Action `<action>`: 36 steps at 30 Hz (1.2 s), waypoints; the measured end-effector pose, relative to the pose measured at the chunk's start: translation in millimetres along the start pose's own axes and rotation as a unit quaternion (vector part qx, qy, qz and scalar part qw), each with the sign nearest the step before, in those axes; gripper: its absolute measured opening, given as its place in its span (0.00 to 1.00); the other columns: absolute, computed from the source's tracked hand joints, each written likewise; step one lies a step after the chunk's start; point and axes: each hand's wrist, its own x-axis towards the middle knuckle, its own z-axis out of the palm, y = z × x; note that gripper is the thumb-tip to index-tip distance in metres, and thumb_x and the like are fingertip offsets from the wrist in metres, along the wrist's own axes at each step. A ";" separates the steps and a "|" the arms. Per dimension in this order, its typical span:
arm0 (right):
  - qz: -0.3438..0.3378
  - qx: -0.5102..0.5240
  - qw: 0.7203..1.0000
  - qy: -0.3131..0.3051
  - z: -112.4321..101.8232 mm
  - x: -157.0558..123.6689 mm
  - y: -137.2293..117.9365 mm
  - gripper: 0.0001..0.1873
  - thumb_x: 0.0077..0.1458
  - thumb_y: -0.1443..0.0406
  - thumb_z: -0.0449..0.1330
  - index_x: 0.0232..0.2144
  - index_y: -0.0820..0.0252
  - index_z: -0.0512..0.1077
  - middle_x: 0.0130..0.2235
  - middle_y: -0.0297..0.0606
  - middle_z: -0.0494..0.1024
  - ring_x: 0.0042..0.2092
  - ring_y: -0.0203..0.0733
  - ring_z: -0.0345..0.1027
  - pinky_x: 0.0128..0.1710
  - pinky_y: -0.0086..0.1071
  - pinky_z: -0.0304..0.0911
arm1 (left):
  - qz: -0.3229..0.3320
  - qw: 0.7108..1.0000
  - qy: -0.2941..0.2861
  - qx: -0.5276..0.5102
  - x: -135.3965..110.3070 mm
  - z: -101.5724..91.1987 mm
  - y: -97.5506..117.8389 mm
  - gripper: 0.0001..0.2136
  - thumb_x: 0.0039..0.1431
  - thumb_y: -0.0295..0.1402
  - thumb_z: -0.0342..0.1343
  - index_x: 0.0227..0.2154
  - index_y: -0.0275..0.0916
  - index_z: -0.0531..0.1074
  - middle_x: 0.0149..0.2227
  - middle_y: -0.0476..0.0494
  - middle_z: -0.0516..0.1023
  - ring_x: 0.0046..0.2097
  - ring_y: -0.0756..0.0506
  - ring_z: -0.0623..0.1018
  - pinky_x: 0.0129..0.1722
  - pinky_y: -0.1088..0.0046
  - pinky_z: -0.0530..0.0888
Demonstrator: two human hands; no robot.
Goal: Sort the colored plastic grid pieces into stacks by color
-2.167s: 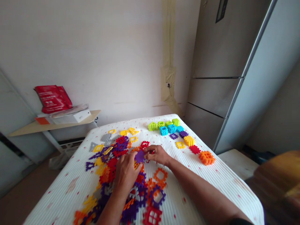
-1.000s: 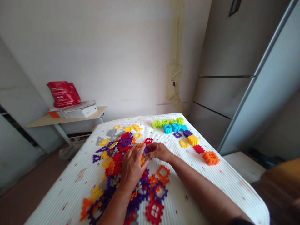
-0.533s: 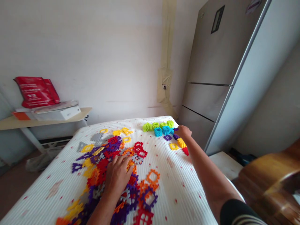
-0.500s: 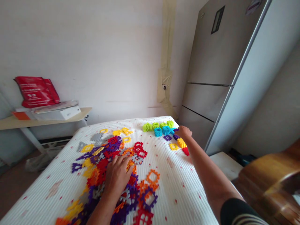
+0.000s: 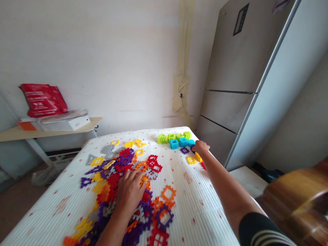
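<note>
A mixed pile of interlocking plastic building pieces [image 5: 112,184] in purple, red, orange, yellow and grey lies at the left and middle. My left hand [image 5: 130,188] rests on it, palm down, fingers bent and thumb apart. At the far right my right hand [image 5: 201,147] is closed on a purple piece [image 5: 192,149], mostly hidden by the fingers. Blue stacks [image 5: 182,142] stand just left of that hand, with lime green stacks [image 5: 171,137] behind them. A flat purple frame [image 5: 184,150], a yellow frame [image 5: 191,160] and a partly covered yellow stack [image 5: 198,157] lie nearby.
A white quilted cover [image 5: 189,201] spreads over the table. The grey fridge [image 5: 228,106] rises beyond its right edge. On the left, a side table [image 5: 95,122] holds a white box [image 5: 73,123] and a red bag [image 5: 43,100]. A wooden chair [image 5: 294,194] stands at lower right.
My right hand has come down slightly with the purple piece, to beside the blue stacks. My left hand stays on the pile. The view has shifted a little.
</note>
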 end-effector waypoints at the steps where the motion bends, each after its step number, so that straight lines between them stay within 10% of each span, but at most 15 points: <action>1: 0.000 -0.002 1.000 0.000 0.5 0.2 -0.2 0.25 0.45 0.63 0.60 0.48 0.59 0.69 0.48 0.49 0.72 0.50 0.52 0.65 0.46 0.45 0.59 | -0.002 1.000 0.000 0.001 0.1 -0.5 0.4 0.11 0.54 0.33 0.52 0.38 0.40 0.75 0.41 0.42 0.77 0.43 0.41 0.72 0.44 0.62 0.69; 9: -0.013 -0.014 1.000 0.014 -5.8 -10.0 -1.5 0.22 0.47 0.62 0.58 0.47 0.60 0.70 0.49 0.50 0.71 0.51 0.52 0.63 0.45 0.46 0.58 | -0.006 1.000 -0.007 -0.002 0.5 -1.6 1.1 0.10 0.54 0.33 0.51 0.36 0.42 0.75 0.41 0.43 0.77 0.42 0.41 0.73 0.42 0.62 0.69; 14: -0.141 -0.028 0.984 0.102 -11.7 -29.6 -12.8 0.16 0.56 0.67 0.49 0.45 0.61 0.71 0.48 0.50 0.71 0.51 0.48 0.63 0.44 0.38 0.60 | -0.014 1.000 -0.017 -0.002 0.8 -3.2 2.7 0.10 0.54 0.33 0.51 0.37 0.40 0.75 0.41 0.42 0.77 0.42 0.41 0.73 0.43 0.62 0.69; 36: -0.209 -0.069 0.974 0.048 34.7 -56.9 -32.0 0.17 0.55 0.72 0.48 0.38 0.64 0.76 0.42 0.53 0.76 0.49 0.53 0.62 0.43 0.44 0.58 | -0.029 0.999 -0.027 -0.011 1.4 -12.8 8.6 0.08 0.54 0.32 0.52 0.35 0.42 0.75 0.39 0.43 0.76 0.42 0.42 0.72 0.42 0.64 0.69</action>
